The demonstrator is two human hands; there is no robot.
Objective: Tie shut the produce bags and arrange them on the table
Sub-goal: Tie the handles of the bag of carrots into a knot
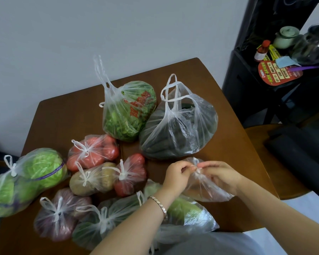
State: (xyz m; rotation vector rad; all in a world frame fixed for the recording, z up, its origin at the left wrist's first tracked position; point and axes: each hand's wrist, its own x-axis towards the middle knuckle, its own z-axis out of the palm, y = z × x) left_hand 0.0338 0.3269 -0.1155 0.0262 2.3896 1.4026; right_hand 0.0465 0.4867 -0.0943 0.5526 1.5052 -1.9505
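Left hand (179, 173) and right hand (222, 174) pinching the handles of a clear plastic produce bag (204, 188) at the near right of a brown wooden table (63, 115), knotted produce bags (92, 151) clustered left — two untied ones behind, pale grey wall (118, 34) beyond, black shelf unit (265, 80) far right.

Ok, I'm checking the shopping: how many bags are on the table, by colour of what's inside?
Green bags: 4
Red bags: 2
Brown bag: 1
Purple bag: 1
Dark bag: 1
Bag being tied, contents unclear: 1
Total: 10
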